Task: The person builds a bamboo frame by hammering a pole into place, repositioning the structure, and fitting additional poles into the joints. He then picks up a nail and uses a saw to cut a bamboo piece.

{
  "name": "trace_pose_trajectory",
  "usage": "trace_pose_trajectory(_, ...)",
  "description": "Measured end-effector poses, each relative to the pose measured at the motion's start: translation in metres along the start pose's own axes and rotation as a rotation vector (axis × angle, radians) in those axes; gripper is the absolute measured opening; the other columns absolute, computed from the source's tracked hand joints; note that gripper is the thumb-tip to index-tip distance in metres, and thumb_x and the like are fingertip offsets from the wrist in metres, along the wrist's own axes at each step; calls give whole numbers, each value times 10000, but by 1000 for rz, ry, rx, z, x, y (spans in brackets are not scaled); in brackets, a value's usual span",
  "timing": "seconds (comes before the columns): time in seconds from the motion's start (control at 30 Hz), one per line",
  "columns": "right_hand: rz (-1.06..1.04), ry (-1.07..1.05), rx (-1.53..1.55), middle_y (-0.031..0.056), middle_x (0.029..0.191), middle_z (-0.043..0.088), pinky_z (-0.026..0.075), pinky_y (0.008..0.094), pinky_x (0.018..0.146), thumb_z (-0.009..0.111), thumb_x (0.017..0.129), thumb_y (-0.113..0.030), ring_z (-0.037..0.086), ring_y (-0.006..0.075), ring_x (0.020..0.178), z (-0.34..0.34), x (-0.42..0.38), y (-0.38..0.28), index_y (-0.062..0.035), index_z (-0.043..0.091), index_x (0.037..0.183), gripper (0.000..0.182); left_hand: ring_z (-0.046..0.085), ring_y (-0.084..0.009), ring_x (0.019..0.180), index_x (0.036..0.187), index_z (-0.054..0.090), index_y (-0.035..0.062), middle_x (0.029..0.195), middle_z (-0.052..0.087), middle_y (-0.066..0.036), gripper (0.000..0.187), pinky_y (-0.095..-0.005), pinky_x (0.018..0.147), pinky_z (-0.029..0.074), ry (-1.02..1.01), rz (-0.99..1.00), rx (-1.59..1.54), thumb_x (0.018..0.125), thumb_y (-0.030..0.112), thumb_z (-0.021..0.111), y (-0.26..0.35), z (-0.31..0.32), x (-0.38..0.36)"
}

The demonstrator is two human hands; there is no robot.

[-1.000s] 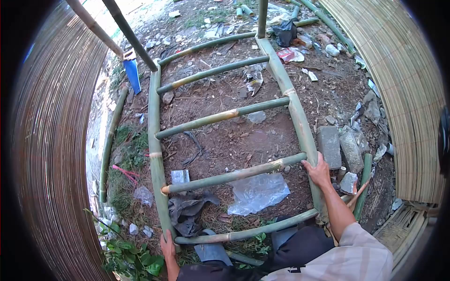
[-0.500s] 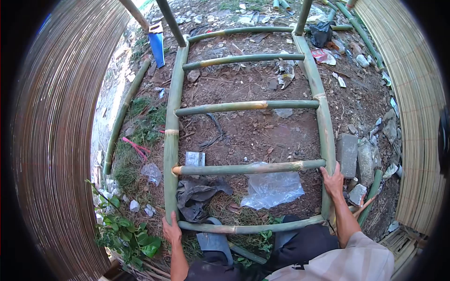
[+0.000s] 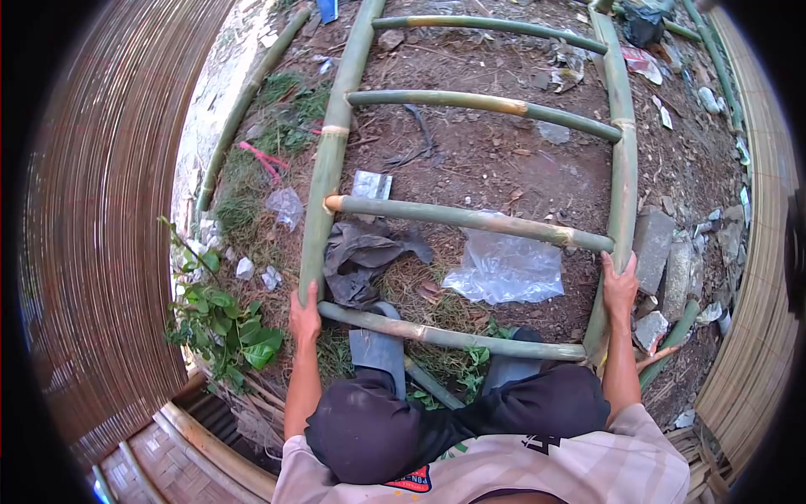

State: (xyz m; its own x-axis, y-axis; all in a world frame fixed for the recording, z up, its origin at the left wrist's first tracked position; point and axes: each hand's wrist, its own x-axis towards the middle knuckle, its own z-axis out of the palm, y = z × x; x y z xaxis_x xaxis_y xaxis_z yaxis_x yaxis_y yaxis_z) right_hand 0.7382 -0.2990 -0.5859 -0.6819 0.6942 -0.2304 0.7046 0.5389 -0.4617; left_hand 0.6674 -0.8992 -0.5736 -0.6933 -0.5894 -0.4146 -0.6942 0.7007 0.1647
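A green bamboo frame like a ladder stretches away in front of me, with several crosspieces (image 3: 478, 220) joining two long poles. My left hand (image 3: 305, 317) is closed around the near end of the left pole (image 3: 323, 176), beside the nearest crosspiece (image 3: 453, 338). On the other side, my right hand (image 3: 620, 290) grips the right pole (image 3: 624, 168), a little farther up than that crosspiece. Both thumbs lie along the tops of the poles; the undersides of the hands are hidden. My knees are bent close behind the nearest crosspiece.
Woven screens (image 3: 109, 210) hang at left and right. Within the frame's outline, a clear plastic sheet (image 3: 508, 260) and a dark cloth (image 3: 361, 256) lie on the soil. Grey blocks (image 3: 651, 252) sit right of my right hand. A leafy plant (image 3: 227, 332) grows at left.
My view has tilted down and turned slightly, so the frame's far end and most of the blue saw have left the picture. Both hands keep their hold on the poles.
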Motion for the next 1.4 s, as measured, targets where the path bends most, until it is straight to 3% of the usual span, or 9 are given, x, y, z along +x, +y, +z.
trace_pose_trajectory(0.37,21,-24,-26,301,1058,651,482,479,861,660,872,-496,621,457,1041,-4,-1,-7,9,455,1328,710,487,-412,1199,1359,502,136,1251,532,-246,794,-505,1004,370,119,91,3,829,726,521,10,4,-3)
trace_pose_trajectory(0.47,11,8,-22,299,1062,650,480,480,865,667,864,-504,618,458,1046,0,2,2,6,462,1321,715,469,-401,1182,1381,490,146,1244,496,-239,775,-501,998,373,377,538,109,804,639,641,34,2,-13)
trace_pose_trajectory(0.63,27,-16,0,304,1070,646,478,480,869,672,856,-515,613,461,1053,-4,3,-7,12,457,1323,736,486,-381,1139,1313,530,132,1198,489,-210,610,-477,956,410,198,937,309,804,388,748,87,16,-27)
trace_pose_trajectory(0.67,30,-24,-6,305,1070,645,478,480,868,673,854,-518,612,462,1053,-5,2,-7,15,455,1323,743,564,-358,1026,1195,585,100,1110,549,-170,405,-449,868,473,100,935,246,811,145,706,86,21,-25)
trace_pose_trajectory(0.8,14,-5,-21,302,1067,647,479,485,863,670,853,-529,615,465,1045,-2,5,0,13,459,1317,744,643,-321,836,1040,622,44,893,612,-141,383,-403,738,522,-103,1150,-31,725,-135,497,81,13,-30)
trace_pose_trajectory(1.0,23,-66,-15,304,1087,641,476,483,876,657,851,-556,606,468,1062,-10,2,-2,1,447,1343,772,658,-302,925,1064,639,23,980,667,-153,416,-364,845,509,210,985,-285,733,-139,445,88,-66,-38)
trace_pose_trajectory(1.07,-44,-13,-111,307,1123,626,471,465,900,658,845,-566,605,451,1080,-11,-3,7,-1,448,1361,793,644,-301,972,1151,611,-32,1070,665,-167,257,-369,908,478,633,652,-227,903,32,582,56,-84,-12)
trace_pose_trajectory(1.17,-55,-2,-105,300,1152,617,464,445,926,660,839,-577,610,422,1087,-16,-22,27,7,460,1361,808,558,-252,1123,1400,405,-41,1224,591,-198,648,-380,975,426,661,261,-420,923,316,660,3,-101,21)
trace_pose_trajectory(1.4,52,-187,-35,265,1148,631,453,432,945,676,845,-537,610,386,1101,-27,-87,54,-28,481,1348,742,547,-306,1175,1389,440,-30,1303,549,-232,843,-405,1013,415,-169,241,-124,828,540,704,-57,-29,1)
